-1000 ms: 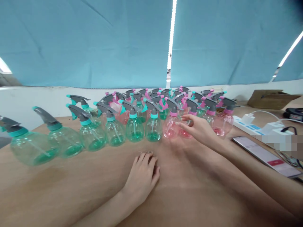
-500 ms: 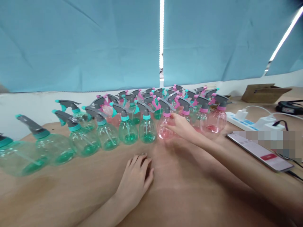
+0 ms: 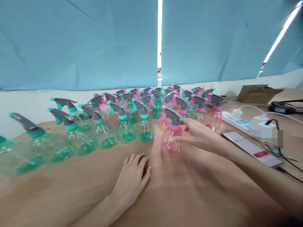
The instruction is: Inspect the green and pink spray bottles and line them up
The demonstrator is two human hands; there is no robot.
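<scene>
My right hand is closed around the body of a pink spray bottle, thumb in front and the other fingers hidden behind it. The bottle is upright, with a pink collar and a grey trigger head pointing left. My left hand rests palm down on the table, fingers loosely spread, holding nothing. Just beyond it stands a green spray bottle, the right end of a front row of several green bottles with turquoise collars. Another pink spray bottle stands behind my right wrist.
More green and pink spray bottles crowd the back of the wooden table. To the right lie a phone, a white power strip with plugs and cables, a black device and a cardboard box. A blue curtain hangs behind.
My right hand has drawn the pink spray bottle out of the row, towards me and slightly right. My left hand keeps its place on the table; the view has shifted slightly.
</scene>
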